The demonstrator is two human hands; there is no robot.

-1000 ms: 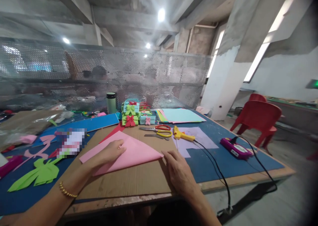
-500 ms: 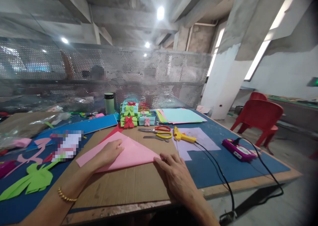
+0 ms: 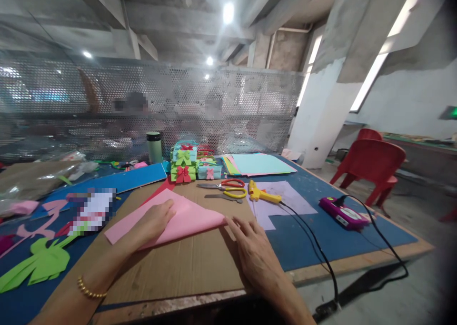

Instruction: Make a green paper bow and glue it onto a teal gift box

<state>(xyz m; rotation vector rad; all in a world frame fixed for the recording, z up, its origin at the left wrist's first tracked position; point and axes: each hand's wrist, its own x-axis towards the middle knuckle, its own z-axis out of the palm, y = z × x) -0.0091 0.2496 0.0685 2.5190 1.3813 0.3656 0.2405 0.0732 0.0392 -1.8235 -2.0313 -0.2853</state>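
A folded pink felt sheet lies on the brown cardboard, its narrow corner pointing right. My left hand rests on the middle of the felt, fingers curled and closed on it. At the sheet's right corner is my right hand, with its fingers stretched and apart; the index fingertip is at or just beside the corner. Beyond the felt lie red-and-yellow-handled scissors and a second metal blade. A yellow glue gun rests on a lilac sheet.
Small felt boxes with bows are stacked at the back, beside a green bottle and coloured sheets. Green felt pieces lie left. A purple power box and black cable sit right, near a red chair.
My right hand's fingers have lifted and spread a little at the felt's corner, which now looks slightly curled. My left hand stays on the sheet. The view has shifted slightly.
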